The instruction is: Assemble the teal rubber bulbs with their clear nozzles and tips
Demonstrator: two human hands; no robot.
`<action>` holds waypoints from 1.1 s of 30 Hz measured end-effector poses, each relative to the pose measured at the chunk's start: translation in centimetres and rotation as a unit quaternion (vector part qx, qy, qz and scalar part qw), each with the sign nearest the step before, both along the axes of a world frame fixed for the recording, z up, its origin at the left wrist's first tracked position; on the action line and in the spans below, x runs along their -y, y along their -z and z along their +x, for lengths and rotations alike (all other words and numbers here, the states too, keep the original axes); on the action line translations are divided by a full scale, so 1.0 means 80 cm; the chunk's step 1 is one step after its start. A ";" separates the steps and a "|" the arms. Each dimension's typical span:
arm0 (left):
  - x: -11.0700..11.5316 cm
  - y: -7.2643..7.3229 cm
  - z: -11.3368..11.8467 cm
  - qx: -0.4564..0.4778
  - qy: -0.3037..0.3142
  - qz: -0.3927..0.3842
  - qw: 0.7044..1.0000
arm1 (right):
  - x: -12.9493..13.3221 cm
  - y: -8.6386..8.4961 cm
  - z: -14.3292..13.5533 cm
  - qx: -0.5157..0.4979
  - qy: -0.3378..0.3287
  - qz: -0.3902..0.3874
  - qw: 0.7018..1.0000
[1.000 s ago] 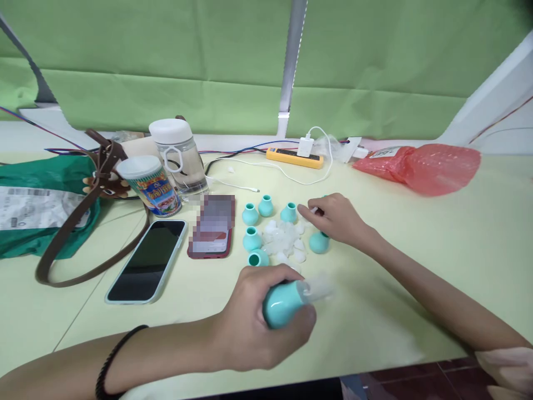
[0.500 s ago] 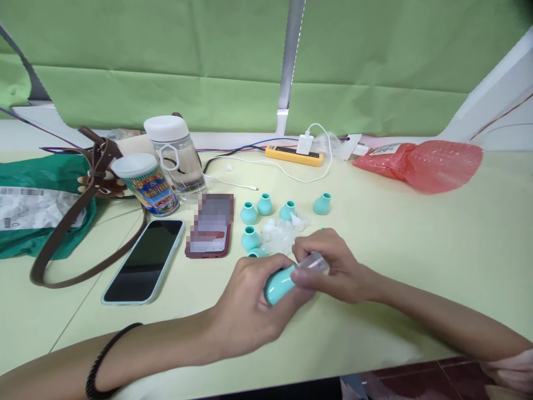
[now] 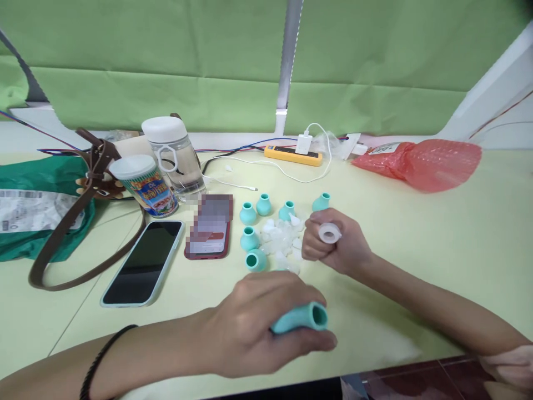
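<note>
My left hand [image 3: 250, 328] grips a teal rubber bulb [image 3: 297, 318] low over the table, its open neck pointing right. Above and to the right, my right hand [image 3: 347, 244] is closed around a translucent plastic nozzle [image 3: 329, 233] whose round hollow end faces me. The two parts are separate. Several similar bulbs stand or lie on the table beyond my hands, among them a tilted bulb [image 3: 255, 260] and a bulb [image 3: 321, 202] partly behind my right hand. Between them lies a heap of translucent plastic pieces [image 3: 280, 238].
To the left lie a black-screened phone [image 3: 144, 264] and a red-cased phone [image 3: 208, 228]. Behind them stand a snack tub [image 3: 150, 191] and a water bottle [image 3: 177, 161]. A brown strap [image 3: 62, 239] curves beside a green bag [image 3: 50, 244]. Farther back are a yellow power strip [image 3: 291, 156] and red plastic wrap [image 3: 441, 166].
The translucent nozzle has come off the teal bulb and moved up and away in my right hand. My left hand has lowered and turned the bulb's neck toward the right.
</note>
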State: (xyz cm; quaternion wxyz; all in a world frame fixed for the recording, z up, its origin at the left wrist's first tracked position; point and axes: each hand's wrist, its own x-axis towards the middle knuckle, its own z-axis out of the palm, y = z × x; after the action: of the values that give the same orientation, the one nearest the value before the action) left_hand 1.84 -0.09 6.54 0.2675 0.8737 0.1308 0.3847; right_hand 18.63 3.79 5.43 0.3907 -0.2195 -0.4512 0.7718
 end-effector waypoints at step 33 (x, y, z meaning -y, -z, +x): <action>-0.022 -0.026 -0.013 0.084 -0.074 -0.445 0.888 | 0.028 -0.028 0.008 0.265 0.237 0.411 0.840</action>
State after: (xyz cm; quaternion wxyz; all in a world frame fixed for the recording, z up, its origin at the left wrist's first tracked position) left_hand 0.79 1.67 8.65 0.6089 0.6151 0.3298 0.3770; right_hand 19.23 1.53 7.67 0.4813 -0.3351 -0.7474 0.3122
